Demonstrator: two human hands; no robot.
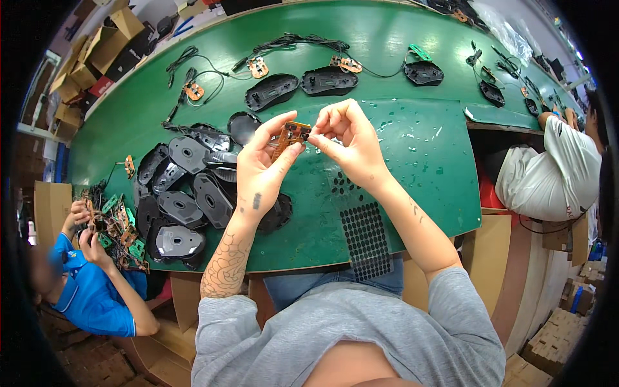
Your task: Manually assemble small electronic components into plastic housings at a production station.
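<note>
Between the thumb and fingers of my left hand (263, 171) is a small orange-brown circuit board (293, 134) with black components, tilted up above the green table. My right hand (351, 145) meets the board's right edge with thumb and forefinger pinched. Whatever sits in that pinch is too small to make out. Below my right wrist lies a clear sheet (365, 235) of black oval stickers, overhanging the table's near edge. Left of my left hand is a heap of black and grey computer mouse shells (188, 155).
Beyond my hands lie black mouse bases (329, 81) and cabled circuit boards (258, 67) on the green table (412, 168). One co-worker in blue (97, 290) handles parts by a pile of boards (126, 226) at the left. Another in white (554, 168) sits far right.
</note>
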